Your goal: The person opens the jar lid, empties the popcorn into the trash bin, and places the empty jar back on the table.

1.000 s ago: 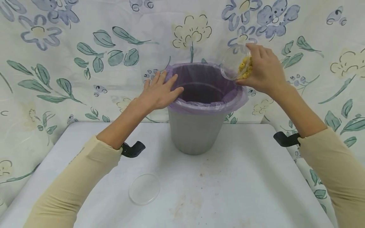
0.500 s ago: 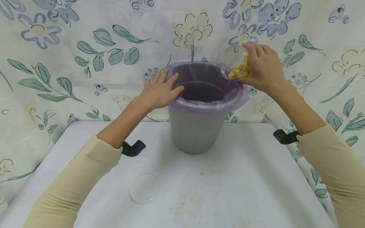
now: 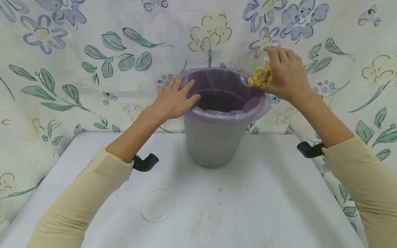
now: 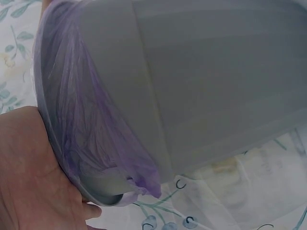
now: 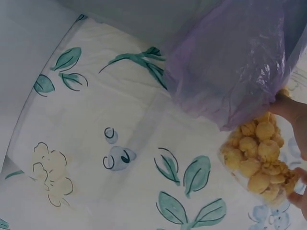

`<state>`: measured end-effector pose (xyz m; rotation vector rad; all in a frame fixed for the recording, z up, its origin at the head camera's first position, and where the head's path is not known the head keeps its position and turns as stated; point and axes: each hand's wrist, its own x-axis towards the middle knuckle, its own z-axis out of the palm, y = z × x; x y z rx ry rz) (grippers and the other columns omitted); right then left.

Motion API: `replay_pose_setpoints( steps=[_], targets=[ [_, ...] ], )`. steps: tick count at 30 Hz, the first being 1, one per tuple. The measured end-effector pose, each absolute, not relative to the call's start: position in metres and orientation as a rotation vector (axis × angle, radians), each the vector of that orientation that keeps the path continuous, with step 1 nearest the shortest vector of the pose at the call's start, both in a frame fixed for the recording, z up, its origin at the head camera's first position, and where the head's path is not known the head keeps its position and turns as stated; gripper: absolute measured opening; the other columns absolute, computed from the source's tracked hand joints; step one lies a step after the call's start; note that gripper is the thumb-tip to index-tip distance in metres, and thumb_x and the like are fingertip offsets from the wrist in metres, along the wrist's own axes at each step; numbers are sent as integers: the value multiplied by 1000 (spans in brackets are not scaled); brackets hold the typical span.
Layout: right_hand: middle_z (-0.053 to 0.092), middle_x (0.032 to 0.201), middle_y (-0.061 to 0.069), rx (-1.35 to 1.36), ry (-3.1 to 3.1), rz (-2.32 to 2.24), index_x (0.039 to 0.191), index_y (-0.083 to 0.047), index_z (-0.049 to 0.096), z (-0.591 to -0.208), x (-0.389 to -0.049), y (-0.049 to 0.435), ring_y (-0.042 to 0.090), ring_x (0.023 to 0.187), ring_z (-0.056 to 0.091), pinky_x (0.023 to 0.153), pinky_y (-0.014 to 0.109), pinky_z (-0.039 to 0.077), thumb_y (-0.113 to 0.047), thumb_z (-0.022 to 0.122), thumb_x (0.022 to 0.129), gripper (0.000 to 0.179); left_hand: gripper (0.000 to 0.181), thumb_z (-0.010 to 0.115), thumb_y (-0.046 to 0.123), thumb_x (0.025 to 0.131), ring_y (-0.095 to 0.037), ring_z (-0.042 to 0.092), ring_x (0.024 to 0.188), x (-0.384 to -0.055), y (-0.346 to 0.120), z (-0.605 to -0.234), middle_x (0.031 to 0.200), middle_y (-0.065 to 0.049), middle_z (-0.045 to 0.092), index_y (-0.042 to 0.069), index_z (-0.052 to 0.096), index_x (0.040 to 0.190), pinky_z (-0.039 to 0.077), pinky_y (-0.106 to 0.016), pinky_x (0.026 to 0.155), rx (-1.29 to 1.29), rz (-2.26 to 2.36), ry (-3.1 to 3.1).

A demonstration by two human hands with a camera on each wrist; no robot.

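My right hand [image 3: 286, 74] grips a clear round plastic tub [image 3: 252, 63], tipped on its side over the bin's right rim. Yellow popcorn-like pieces [image 3: 260, 77] lie along the tub's lower wall; the right wrist view shows the popcorn-like pieces [image 5: 256, 158] close up. A grey bin [image 3: 214, 144] with a purple liner bag [image 3: 229, 117] folded over its rim stands at the back of the table. On the rim's left side rests my left hand [image 3: 173, 100], fingers spread and fairly straight. The left wrist view has the palm [image 4: 33, 172] against the rim edge.
A clear round lid [image 3: 158, 205] lies on the white table [image 3: 263, 206] at the front left. Small crumbs and brownish smudges [image 3: 204, 222] mark the tabletop. Behind the bin hangs a floral cloth [image 3: 173, 31].
The right hand has tilted the tub further, and the yellow pieces have slid toward its mouth. The left hand keeps its place on the rim.
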<state>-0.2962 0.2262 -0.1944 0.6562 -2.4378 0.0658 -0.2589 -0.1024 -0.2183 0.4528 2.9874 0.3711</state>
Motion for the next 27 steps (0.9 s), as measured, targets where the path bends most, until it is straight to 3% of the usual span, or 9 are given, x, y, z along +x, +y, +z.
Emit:
replay_pose_setpoints(
  steps=[27],
  targets=[
    [55,133,23,766,-2214,-130,137,1,45,-200,-298,218,45,122,47,99,57,39,-22,92,67,88,69,24,53,105,-34,-15,149,-259,-102,-220,165,-16,-10,19,5,162,-7,-58,116,443,355,3006]
  ],
)
